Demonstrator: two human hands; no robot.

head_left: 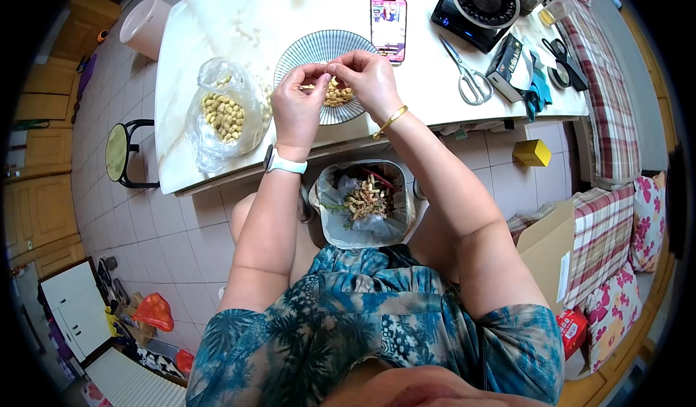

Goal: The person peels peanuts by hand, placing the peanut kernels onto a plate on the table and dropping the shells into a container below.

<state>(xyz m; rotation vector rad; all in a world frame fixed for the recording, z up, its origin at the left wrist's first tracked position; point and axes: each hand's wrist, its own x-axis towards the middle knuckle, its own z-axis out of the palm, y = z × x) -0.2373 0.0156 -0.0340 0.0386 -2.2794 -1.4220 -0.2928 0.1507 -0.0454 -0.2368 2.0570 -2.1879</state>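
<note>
My left hand [303,102], with a watch on its wrist, and my right hand [368,80], with a gold bracelet, meet fingertip to fingertip. Both are closed in a pinch on what looks like a peanut, mostly hidden by the fingers. Right beneath them is a striped bowl [293,53], partly covered by the hands. Shelled peanuts [338,95] lie in it. Left of my left hand, an open clear plastic bag [206,142] holds peanuts in their shells [223,117]. Below the table edge, between my legs, a lined bin [341,229] contains shells and scraps [370,198].
Beyond the bowl lies a lit phone [388,30]. Scissors [470,79], a small fan [486,1] and a dark box [510,66] are on the table's right side. A stool [119,151] and a pale bin [145,27] stand left; a yellow box [531,153] is on the floor.
</note>
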